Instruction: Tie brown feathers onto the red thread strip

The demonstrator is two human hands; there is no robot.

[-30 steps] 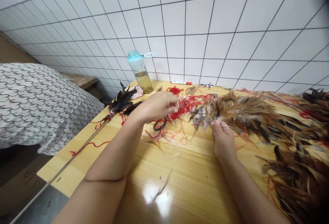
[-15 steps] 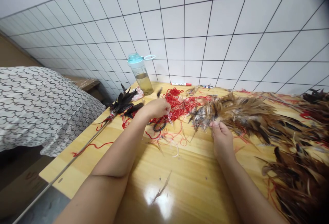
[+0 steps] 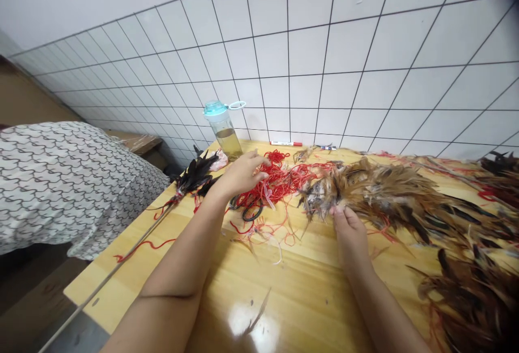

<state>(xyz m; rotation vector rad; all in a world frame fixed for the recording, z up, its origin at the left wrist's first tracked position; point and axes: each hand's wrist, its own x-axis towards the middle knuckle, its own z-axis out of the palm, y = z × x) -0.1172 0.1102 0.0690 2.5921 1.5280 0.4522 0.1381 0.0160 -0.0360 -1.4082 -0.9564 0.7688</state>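
Observation:
My left hand [image 3: 245, 173] is over the left side of a tangled pile of red string [image 3: 284, 180]. Its fingers are apart and I see nothing between them. Just below it lie black scissor handles [image 3: 252, 211], with a pinkish-white strip [image 3: 268, 196] beside them. My right hand [image 3: 347, 222] is closed, thumb and forefinger pinched at the near edge of a bundle of brown feathers [image 3: 389, 188]. Exactly what sits between those fingertips is too small to tell, but they touch the bundle's pale, ragged left end.
A bottle with a light blue lid [image 3: 227, 135] stands at the back. Black feathers on a long stick [image 3: 121, 266] lie at the left. Markers [image 3: 286, 144] rest by the tiled wall. More brown feathers [image 3: 474, 293] are at right. Patterned cloth [image 3: 77, 180] hangs beyond the left edge.
My left hand has opened from a pinch and shifted slightly left over the string, leaving the pinkish-white strip lying there. My right hand keeps its place at the feathers. The view has tilted up slightly.

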